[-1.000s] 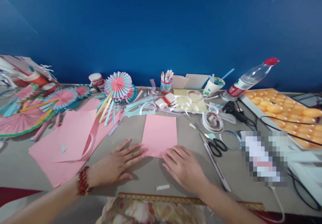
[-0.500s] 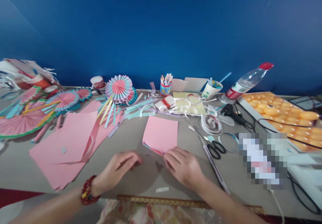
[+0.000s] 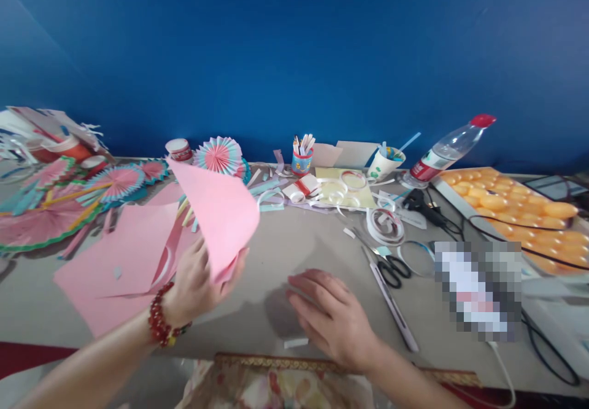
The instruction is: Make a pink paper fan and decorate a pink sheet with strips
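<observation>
My left hand (image 3: 200, 283), with a red bead bracelet (image 3: 159, 316) on its wrist, grips a pink sheet of paper (image 3: 221, 206) by its lower edge. The sheet is raised off the table and curves over, its upper left corner pointing left. Fingers slightly bent and apart, my right hand (image 3: 329, 314) holds nothing; it is over the table (image 3: 285, 243), beside a small white paper strip (image 3: 296, 343). More pink sheets (image 3: 133, 249) lie under and left of my left hand. Scissors (image 3: 393, 268) and a pale utility knife (image 3: 393, 305) lie to the right of my right hand.
Folded paper rosettes (image 3: 218, 154) stand at the back left. Rolls of white tape (image 3: 385, 226), a pen cup (image 3: 302, 160), a paper cup (image 3: 384, 164) and a plastic bottle (image 3: 437, 160) stand or lie toward the wall. A glue gun (image 3: 426, 206) and cables are at right.
The pink sheet, flat between both hands a second ago, first lifted at its near edge. My left hand has now taken it up and left; my right hand has let go of it.
</observation>
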